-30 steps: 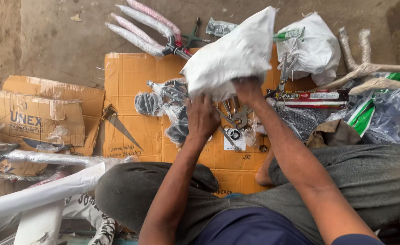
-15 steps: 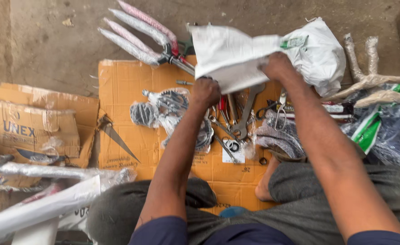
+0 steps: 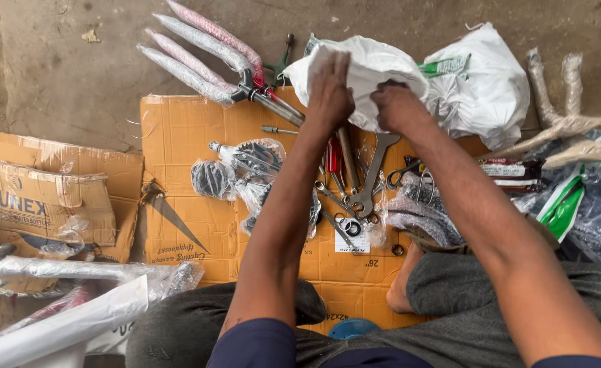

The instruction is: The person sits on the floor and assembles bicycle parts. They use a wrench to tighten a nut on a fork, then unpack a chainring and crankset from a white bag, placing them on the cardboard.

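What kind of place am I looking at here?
Probably an informal bicycle assembly or repair spot on a bare concrete floor: bubble-wrapped bicycle fork, steel spanners spread on flattened brown cardboard, both hands on a white plastic bag.

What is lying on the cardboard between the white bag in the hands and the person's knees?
In the head view, wrenches and wrapped parts lie on the cardboard below the white bag.

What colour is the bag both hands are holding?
White, seen in the head view: the plastic bag.
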